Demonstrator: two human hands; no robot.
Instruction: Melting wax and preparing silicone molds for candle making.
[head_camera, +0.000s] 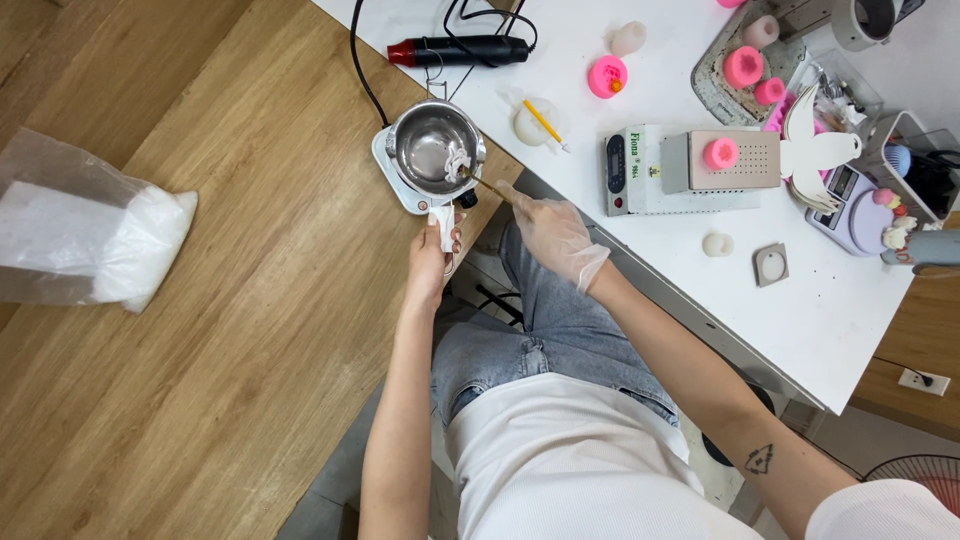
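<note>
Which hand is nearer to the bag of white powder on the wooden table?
Left. The left hand holds the pot handle, to the right of the bag. The gloved right hand is farther right still.

A small craft workshop: pink silicone moulds (743, 66), a melting pot (432, 146) on a hotplate (398, 180), a heat gun (460, 50), digital scales (858, 208).

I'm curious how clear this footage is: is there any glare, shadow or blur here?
Head view: even, soft light with faint shadows; the steel pot gleams with bright reflections; the white table looks nearly washed out; the gloved right hand and bare left hand are sharp, without motion blur; edges bend slightly.
</note>
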